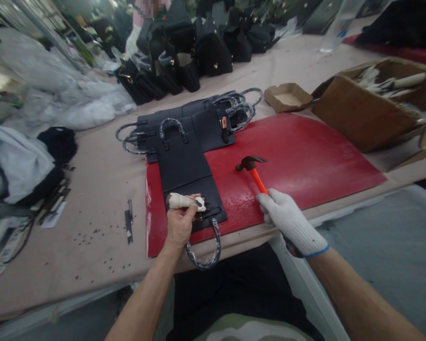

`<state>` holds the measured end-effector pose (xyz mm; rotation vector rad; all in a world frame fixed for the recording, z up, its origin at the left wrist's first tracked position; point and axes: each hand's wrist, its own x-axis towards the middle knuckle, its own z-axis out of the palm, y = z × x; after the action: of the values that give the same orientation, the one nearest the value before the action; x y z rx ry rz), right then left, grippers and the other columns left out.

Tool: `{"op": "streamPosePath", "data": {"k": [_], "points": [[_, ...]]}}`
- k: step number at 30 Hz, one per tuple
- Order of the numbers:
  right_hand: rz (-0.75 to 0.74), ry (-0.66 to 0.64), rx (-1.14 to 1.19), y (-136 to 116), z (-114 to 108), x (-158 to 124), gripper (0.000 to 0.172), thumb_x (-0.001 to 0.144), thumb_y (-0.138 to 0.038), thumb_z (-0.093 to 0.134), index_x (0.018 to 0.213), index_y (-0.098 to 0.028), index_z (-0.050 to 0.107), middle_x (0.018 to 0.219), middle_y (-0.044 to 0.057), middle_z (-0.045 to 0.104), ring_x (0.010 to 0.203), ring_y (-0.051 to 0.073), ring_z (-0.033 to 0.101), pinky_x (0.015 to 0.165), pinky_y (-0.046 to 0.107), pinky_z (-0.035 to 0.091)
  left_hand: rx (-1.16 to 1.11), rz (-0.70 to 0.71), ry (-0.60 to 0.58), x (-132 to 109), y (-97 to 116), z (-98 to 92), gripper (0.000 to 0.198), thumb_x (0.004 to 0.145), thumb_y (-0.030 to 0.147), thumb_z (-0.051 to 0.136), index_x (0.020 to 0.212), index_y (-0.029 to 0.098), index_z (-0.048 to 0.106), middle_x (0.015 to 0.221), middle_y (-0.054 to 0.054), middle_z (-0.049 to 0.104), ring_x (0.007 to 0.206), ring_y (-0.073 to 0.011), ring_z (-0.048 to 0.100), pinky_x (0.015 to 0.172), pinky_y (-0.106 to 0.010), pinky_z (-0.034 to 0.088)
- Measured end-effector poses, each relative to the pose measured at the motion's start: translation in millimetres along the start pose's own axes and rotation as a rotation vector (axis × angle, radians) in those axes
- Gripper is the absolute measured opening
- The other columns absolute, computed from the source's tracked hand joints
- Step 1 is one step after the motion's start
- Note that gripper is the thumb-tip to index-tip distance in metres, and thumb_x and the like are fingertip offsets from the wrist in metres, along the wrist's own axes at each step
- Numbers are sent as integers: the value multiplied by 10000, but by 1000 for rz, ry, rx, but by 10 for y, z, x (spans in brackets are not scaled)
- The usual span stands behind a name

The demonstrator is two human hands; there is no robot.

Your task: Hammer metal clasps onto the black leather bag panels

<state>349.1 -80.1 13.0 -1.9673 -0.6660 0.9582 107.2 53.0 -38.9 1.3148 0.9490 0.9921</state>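
Note:
My right hand [286, 213], in a white knit glove with a blue cuff edge, grips a claw hammer [257, 181] by its orange handle. The dark hammer head is raised over the red mat [287, 151]. Bare, my left hand [180, 225] is closed around a stubby tool wrapped in whitish tape [179, 201]. That tool lies nearly sideways above the near end of a flat black bag body [182, 166], and I cannot make out its working tip. Plastic-wrapped loop handles [216, 241] stick out at both ends of the bag body.
More flat black bag pieces [206, 125] lie behind. Finished black bags [213, 47] stand at the back. A shallow cardboard tray [287, 96] and a cardboard box [358, 111] are on the right. A small dark blade-like tool [128, 225] lies left among black scraps.

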Motion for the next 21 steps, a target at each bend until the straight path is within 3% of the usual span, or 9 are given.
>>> {"op": "streamPosePath", "data": {"k": [5,21], "points": [[10,7,91,2,-11,8,256,910,-369,536,711,-233,451,549,-65,468,398,96,478,381,208,361,-41,-6,-10,-5,5,2,315,821,399,813,991,155,709,1140,-124,769,990,-263,763,891,-383,622],[38,14,207,35,-70,42,254,895,-384,591,725,-227,487,540,-60,496,385,97,475,352,206,356,222,102,-147,-63,132,36,203,809,271,768,975,158,740,1093,-114,797,1004,-284,772,908,-417,646]]}}
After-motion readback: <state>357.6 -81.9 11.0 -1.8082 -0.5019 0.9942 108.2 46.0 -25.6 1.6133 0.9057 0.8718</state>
